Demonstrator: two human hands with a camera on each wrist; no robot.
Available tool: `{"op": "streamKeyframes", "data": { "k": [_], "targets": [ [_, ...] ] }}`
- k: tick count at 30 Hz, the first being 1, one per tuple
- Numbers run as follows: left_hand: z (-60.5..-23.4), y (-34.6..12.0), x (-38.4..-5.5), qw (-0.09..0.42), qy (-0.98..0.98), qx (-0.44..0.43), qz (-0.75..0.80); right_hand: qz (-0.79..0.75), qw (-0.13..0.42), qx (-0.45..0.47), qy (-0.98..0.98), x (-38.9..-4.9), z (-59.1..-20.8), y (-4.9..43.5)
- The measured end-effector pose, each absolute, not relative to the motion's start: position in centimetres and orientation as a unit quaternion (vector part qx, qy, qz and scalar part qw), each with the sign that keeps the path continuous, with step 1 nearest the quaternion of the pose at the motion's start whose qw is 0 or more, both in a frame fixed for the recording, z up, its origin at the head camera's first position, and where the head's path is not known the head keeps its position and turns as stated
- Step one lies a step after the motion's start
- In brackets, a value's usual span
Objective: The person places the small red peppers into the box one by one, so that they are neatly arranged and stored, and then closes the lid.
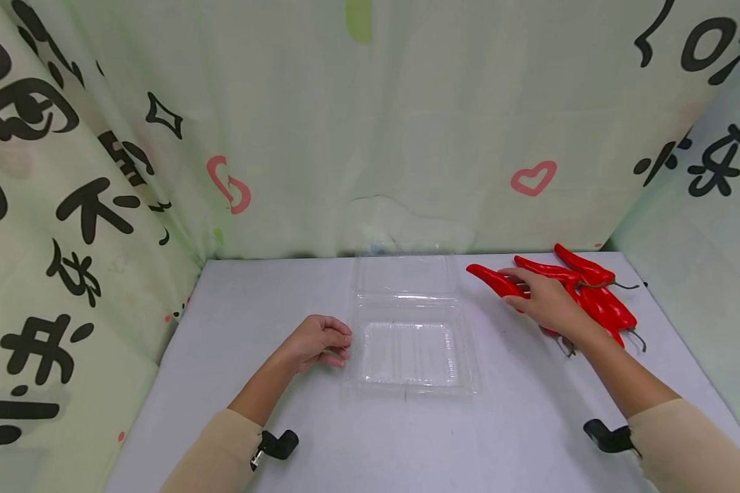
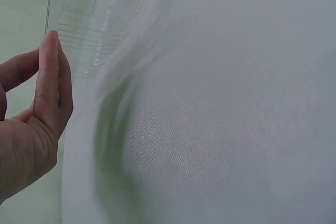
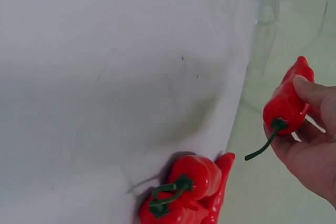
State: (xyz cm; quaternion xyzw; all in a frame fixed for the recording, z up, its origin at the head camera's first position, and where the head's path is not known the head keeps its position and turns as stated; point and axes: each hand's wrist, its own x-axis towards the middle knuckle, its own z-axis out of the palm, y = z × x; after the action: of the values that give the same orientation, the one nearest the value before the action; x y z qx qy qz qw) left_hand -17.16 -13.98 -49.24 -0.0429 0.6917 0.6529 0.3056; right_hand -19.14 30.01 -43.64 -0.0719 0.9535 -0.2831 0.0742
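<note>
A clear plastic clamshell box stands on the white table with its lid folded back behind it. My left hand is at the box's left edge, its fingertips close against the plastic; whether they touch is hard to tell. In the left wrist view the fingers are fairly straight. My right hand grips a red chili pepper between thumb and fingers, its green stem pointing back. In the right wrist view the pepper appears lifted off the table.
Several more red peppers lie in a pile at the table's right, beneath and beyond my right forearm. A pale green printed curtain borders the white table behind and on both sides.
</note>
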Motion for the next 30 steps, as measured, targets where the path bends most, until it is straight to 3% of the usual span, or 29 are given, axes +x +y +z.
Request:
{"op": "streamKeyframes", "data": {
  "k": [30],
  "targets": [
    [-49.4, -13.9, -17.1, 0.301, 0.700, -0.043, 0.646, -0.287, 0.082, -0.175, 0.938, -18.0, -41.2, 25.6]
  ]
}}
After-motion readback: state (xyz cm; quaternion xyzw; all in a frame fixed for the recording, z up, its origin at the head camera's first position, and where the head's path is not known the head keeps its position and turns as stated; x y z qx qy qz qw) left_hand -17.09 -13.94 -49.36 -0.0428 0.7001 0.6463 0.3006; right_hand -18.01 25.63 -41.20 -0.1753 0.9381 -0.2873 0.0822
